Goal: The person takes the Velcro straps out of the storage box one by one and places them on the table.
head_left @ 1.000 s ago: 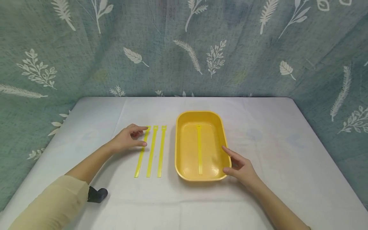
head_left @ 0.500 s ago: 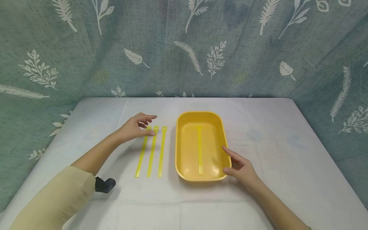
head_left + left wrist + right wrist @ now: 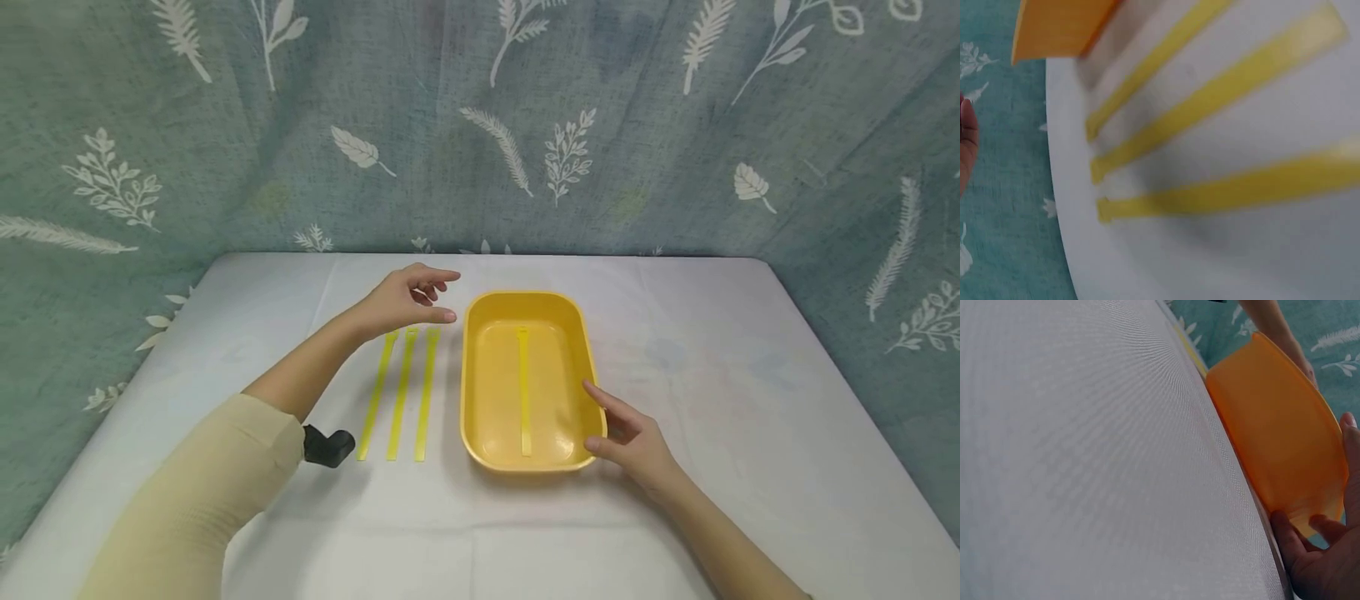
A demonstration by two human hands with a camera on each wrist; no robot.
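My left hand [image 3: 408, 297] hovers above the far ends of several flat yellow straps with slotted heads. Its thumb and index finger are extended apart, with nothing between them. Below it on the table lie the left strap [image 3: 375, 404], the middle strap [image 3: 401, 400] and the right strap [image 3: 427, 396], side by side; they look blurred in the left wrist view. A yellow plastic tub [image 3: 480, 454] stands to their right with one similar strap [image 3: 524, 392] lying lengthwise inside. My right hand [image 3: 633, 442] holds the tub's near right side, thumb and index finger at the rim, other fingers against the outer wall.
A white cloth covers the table [image 3: 705, 467]. Behind it hangs a green leaf-patterned curtain [image 3: 420, 125]. A black device [image 3: 328, 446] projects from beside my left forearm, near the straps' near ends.
My left hand has risen off the left strap and moved right and away, over the straps' far ends towards the tub, carrying nothing visible. My right hand and the tub have stayed put.
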